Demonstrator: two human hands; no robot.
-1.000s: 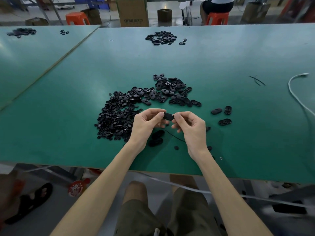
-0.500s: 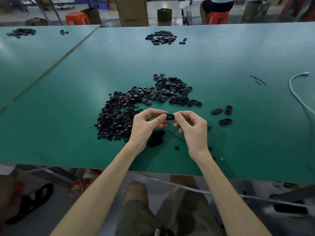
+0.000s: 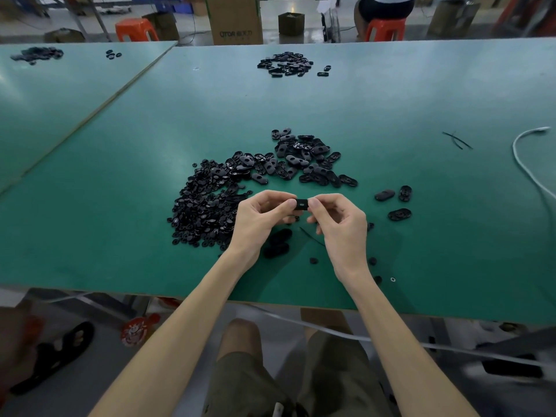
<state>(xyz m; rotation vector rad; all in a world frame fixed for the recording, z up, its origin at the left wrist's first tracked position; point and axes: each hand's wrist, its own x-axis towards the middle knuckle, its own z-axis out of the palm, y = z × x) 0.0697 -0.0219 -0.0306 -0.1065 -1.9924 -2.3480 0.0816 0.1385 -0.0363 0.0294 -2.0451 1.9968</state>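
Green felt table [image 3: 391, 94], both hands pinching one small black oval plastic part [image 3: 301, 204] above it.
Left hand [image 3: 258, 219] and right hand [image 3: 340, 224] grip opposite ends; fingertip slip could drop it into black parts heap [image 3: 207, 206], lost.

Black plastic pieces [image 3: 210, 206] on a plain teal-green tabletop [image 3: 421, 85].

The heaped pieces are glossy black with pale glints. The small part [image 3: 301, 204] being held is matte black with a light grey slot at its centre. A cable [image 3: 516, 152] at the right is white. Beyond the tabletop, two stools [image 3: 137, 30] are bright orange, and a cardboard box [image 3: 234, 19] is brown with dark lettering. The shorts [image 3: 331, 371] are olive.
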